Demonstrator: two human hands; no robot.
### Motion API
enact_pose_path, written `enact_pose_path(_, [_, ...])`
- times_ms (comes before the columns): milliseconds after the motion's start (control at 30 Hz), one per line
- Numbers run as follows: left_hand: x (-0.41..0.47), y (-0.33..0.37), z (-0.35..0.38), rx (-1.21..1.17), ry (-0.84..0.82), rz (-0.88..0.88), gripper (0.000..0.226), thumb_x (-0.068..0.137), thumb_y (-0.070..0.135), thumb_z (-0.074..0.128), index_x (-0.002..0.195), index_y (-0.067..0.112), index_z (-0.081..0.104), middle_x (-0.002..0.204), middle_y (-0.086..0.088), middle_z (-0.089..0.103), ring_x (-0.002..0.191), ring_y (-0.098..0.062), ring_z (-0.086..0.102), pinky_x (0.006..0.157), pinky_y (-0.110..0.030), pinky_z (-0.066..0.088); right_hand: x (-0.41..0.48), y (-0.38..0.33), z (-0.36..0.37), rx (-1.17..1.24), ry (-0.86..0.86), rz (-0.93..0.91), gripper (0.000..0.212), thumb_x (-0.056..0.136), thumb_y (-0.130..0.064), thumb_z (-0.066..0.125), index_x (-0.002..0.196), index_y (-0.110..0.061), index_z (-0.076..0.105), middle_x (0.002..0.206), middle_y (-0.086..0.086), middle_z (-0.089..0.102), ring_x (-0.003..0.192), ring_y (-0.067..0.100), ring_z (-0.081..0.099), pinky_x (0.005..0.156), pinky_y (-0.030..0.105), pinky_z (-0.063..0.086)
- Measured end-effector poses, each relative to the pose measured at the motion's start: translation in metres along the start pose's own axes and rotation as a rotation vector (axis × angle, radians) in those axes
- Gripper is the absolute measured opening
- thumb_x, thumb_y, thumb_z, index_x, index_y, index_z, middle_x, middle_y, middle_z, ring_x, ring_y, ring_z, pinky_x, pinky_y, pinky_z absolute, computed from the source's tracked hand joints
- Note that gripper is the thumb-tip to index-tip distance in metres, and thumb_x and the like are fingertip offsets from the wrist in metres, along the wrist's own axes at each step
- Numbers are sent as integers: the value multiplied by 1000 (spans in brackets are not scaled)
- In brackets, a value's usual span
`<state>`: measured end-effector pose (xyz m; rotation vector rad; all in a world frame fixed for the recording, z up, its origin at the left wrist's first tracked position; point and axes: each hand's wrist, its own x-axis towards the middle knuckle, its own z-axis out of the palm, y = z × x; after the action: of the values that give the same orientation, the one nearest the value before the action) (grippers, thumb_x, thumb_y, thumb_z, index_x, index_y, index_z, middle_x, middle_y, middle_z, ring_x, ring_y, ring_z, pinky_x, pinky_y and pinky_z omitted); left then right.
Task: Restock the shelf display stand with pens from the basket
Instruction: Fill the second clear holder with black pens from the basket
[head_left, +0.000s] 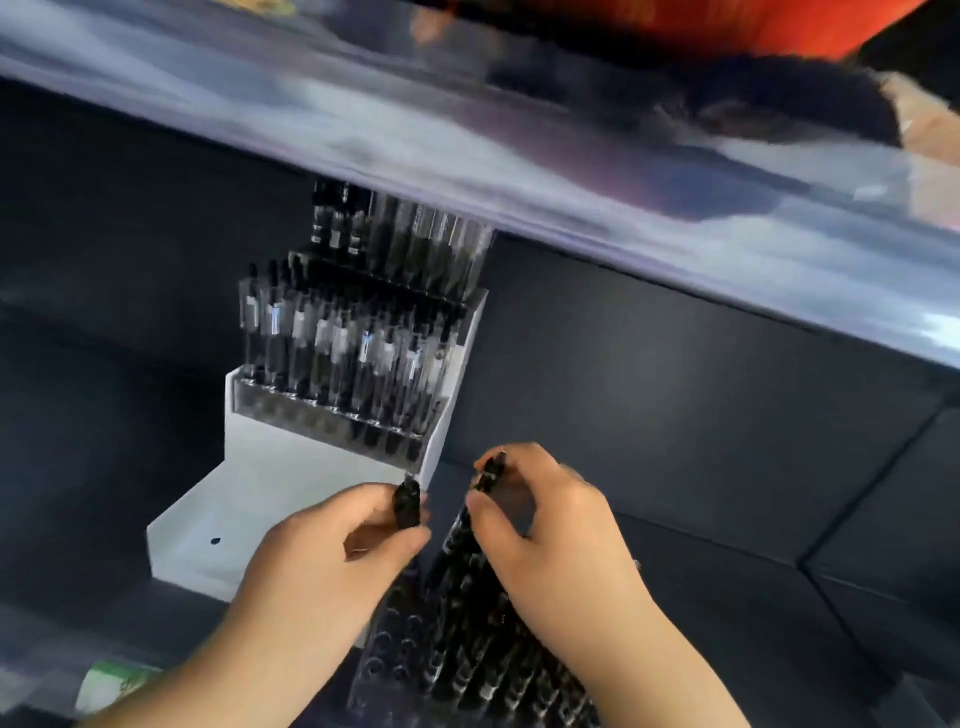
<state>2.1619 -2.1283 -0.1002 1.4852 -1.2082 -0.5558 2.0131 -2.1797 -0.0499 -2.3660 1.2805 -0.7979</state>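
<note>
We see the white display stand (291, 483) standing on the dark shelf (675, 415), its stepped tiers holding upright rows of pens (337, 353) (the picture is too blurred for us to count them). Just in front of the stand's near right corner, the left hand (332, 561) has its grip curled round the end of a black pen (408, 506), while the right hand (561, 530) pinches the top of a second pen (488, 475) between thumb and fingertips. That second pen rises from a bundle of pens (467, 649) packed close together below the hands, toward the shelf's near edge.
</note>
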Motion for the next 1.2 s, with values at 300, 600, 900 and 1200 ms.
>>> enact_pose_path(300, [2, -11, 9, 41, -14, 25, 19, 81, 25, 69, 87, 43, 68, 83, 39, 63, 84, 21, 55, 62, 8, 34, 13, 10, 11, -25, -18, 75, 29, 86, -25, 59, 114, -32, 55, 90, -14, 64, 97, 13, 58, 93, 36, 45])
enact_pose_path(600, [-4, -13, 14, 101, -84, 39, 17, 80, 26, 67, 92, 37, 72, 83, 23, 71, 80, 10, 62, 73, -4, 46, 19, -1, 18, -72, -12, 125, 30, 82, -18, 57, 110, -29, 59, 90, -11, 67, 93, 18, 62, 92, 39, 46])
enact_pose_path(900, [-4, -20, 11, 186, -58, 88, 14, 91, 28, 53, 93, 32, 66, 80, -1, 70, 78, -19, 62, 67, -25, 44, 20, -7, 21, -94, -20, 106, 25, 83, -20, 55, 107, -25, 61, 84, -8, 66, 84, 20, 62, 90, 42, 46])
enact_pose_path(1200, [-5, -24, 15, 173, -62, 55, 17, 85, 28, 64, 101, 31, 66, 87, 20, 67, 84, 11, 59, 72, 1, 41, 18, -7, 21, -112, -20, 101, 19, 84, -21, 56, 102, -24, 60, 78, -10, 64, 83, 20, 62, 89, 42, 47])
